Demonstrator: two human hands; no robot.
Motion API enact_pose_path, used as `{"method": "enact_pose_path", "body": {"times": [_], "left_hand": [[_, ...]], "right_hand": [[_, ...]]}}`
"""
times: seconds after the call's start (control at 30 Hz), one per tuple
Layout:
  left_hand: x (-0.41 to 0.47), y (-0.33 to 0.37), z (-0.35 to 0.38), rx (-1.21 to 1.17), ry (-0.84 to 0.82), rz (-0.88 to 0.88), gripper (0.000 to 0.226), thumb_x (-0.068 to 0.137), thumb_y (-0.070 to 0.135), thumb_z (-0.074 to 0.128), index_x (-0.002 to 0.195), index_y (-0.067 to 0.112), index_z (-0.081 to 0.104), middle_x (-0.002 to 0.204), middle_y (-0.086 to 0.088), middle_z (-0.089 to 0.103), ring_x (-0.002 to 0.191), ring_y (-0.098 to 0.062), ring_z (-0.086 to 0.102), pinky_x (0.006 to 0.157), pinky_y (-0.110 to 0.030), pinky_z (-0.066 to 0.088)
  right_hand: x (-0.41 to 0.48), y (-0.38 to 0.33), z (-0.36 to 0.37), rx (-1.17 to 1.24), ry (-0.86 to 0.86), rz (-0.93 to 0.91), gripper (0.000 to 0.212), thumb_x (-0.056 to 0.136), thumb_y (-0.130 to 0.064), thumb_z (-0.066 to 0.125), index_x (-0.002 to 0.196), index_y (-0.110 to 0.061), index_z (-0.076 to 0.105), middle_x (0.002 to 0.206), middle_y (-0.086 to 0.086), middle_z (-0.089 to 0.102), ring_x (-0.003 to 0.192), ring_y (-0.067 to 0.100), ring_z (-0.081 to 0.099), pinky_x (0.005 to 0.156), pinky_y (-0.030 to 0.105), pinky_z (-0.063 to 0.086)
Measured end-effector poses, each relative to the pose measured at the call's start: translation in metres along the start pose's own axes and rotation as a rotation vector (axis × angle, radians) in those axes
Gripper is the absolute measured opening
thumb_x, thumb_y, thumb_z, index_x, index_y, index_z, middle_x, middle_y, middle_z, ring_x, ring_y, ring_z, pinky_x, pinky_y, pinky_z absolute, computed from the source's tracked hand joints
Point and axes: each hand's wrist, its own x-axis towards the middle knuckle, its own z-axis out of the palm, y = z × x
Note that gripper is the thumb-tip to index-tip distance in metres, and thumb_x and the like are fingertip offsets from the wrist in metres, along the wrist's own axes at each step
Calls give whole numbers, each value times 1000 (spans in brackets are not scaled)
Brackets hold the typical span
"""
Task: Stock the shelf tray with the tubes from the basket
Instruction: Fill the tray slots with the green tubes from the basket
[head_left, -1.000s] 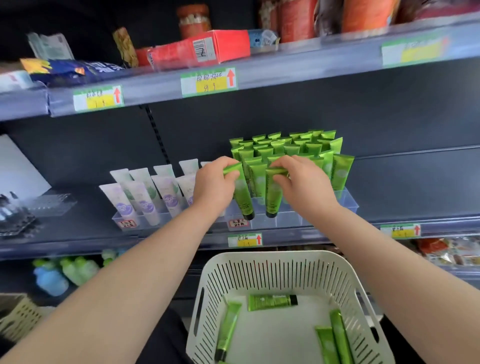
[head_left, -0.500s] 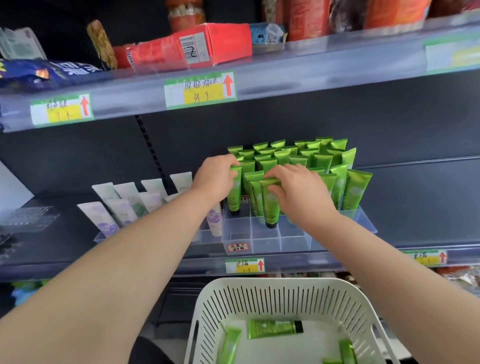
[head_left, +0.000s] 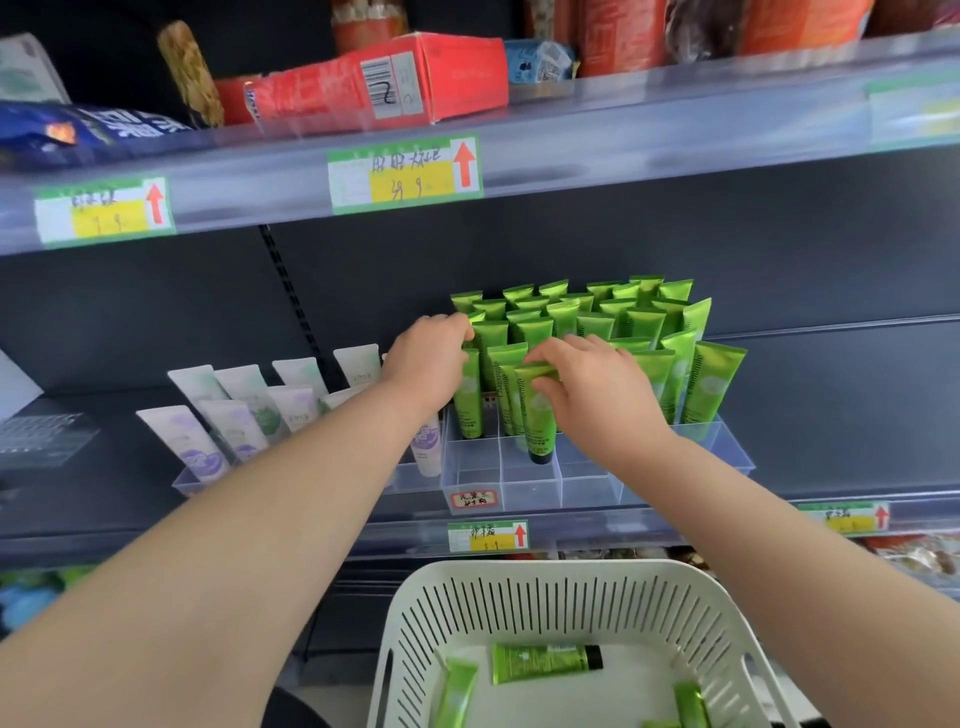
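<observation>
A clear divided shelf tray on the middle shelf holds several upright green tubes. My left hand pinches the crimped top of a green tube that stands in a compartment at the tray's left edge. My right hand pinches the top of another green tube, whose black cap sits low in a front-row compartment. Below, the white slotted basket holds several loose green tubes, one lying across the middle.
A second clear tray at the left carries several white and purple tubes. The upper shelf holds a red box and snack packs behind price tags. Dark shelf space lies to the right of the tray.
Both hands have lowered their green tubes into the tray's compartments. The view has moved closer to the shelf, so the basket sits lower in frame.
</observation>
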Motion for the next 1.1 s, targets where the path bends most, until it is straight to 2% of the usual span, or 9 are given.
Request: {"method": "enact_pose_path", "body": {"times": [0.13,0.27,0.5,0.67,0.87,1.1], "left_hand": [[-19,0,-14,-1,43,66,26,95,14,56,121,14,58,121,-4,60,112,-24,50,87,-42,47],[-47,-2,-21,32,54,146,26,94,13,55,119,16,61,120,-1,60,115,-21,46,82,-36,46],[-94,-12,-12,97,-41,256,26,90,13,57,114,15,66,115,-3,63,112,-24,49,88,-41,46],[-102,-16,-7,59,-63,234,27,93,14,55,118,16,64,120,-1,61,115,-20,48,90,-39,45],[-98,-23,3,18,-73,214,24,94,14,54,115,16,64,117,-1,61,114,-19,48,88,-38,46],[-100,-29,10,-34,-93,211,25,91,8,56,113,16,65,115,0,61,112,-19,48,87,-43,48]], "right_hand": [[4,-10,-1,-7,-8,-4,24,93,-21,57,116,-20,62,107,0,66,101,26,56,82,40,43],[10,-23,-5,-13,18,-1,25,93,-22,55,118,-20,61,112,0,65,106,27,55,83,41,41],[30,-37,-3,-22,9,34,28,94,-22,54,121,-19,58,113,2,65,109,27,54,87,41,41],[45,-42,10,-12,16,63,29,94,-23,53,123,-19,58,113,4,65,108,29,54,88,41,39],[48,-39,40,-30,-115,76,29,93,-26,53,121,-24,58,114,1,66,111,27,52,91,42,36],[47,-37,54,-92,-137,57,25,97,-24,50,119,-27,61,107,0,69,110,26,48,82,38,32]]}}
